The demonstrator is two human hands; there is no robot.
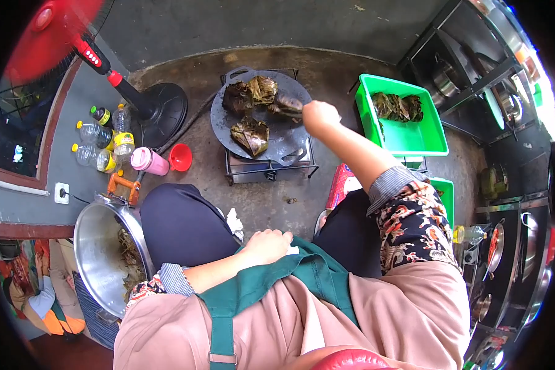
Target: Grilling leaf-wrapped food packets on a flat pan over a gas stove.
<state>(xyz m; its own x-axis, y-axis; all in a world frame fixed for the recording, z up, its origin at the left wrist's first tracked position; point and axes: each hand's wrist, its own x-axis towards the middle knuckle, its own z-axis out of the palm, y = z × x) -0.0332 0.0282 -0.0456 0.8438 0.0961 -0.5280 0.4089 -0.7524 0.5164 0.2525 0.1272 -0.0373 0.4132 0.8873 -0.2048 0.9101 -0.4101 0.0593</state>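
My right hand (321, 118) reaches over a round dark griddle (282, 141) and grips the edge of a blurred leaf-wrapped parcel (286, 106). Three more parcels in browned, charred leaves lie on the griddle: a dark one (237, 98) at left, a lighter one (262, 89) at the back, and one (251, 136) nearer me. Under the griddle stands a gas stove (254, 167) with a wire frame. In my lap, my left hand (269, 247) rests on the green apron (277, 273), its fingers curled over a white tissue (292, 250).
A green tub (425, 138) with leaf parcels (397, 107) stands right. At left are a steel pot (97, 249) with leafy contents, plastic bottles (124, 138), a pink tumbler (150, 161), a red funnel (181, 157) and a standing fan (159, 111). Another person (41, 296) sits lower left.
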